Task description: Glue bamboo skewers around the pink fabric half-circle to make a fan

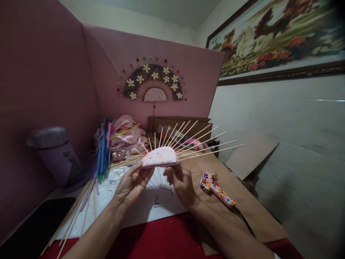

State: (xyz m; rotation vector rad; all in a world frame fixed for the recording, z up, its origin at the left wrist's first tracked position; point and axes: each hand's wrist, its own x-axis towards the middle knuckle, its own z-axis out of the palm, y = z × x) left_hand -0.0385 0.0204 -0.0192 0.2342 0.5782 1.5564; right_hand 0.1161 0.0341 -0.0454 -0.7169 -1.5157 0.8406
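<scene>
A half-round piece covered in pink cloth with red dots (159,157) is held up in front of me, its straight edge towards me. Several thin wooden sticks (201,133) fan out from its curved edge. My left hand (136,181) is closed on its left corner, thumb at the edge and fingers underneath. At the right corner, my right hand (182,181) grips it from below with bent fingers. To the right of that hand a flower-patterned glue gun (217,189) lies on brown cardboard, its black cord running towards me.
A finished-looking flowered fan (155,77) hangs on the pink panel (107,64). Colourful pipe cleaners (102,151) and dotted cloth (129,135) are piled at the back left, beside a lilac bin (58,158). Loose sticks (72,223) lie at the left. White paper (142,212) covers part of the red cloth.
</scene>
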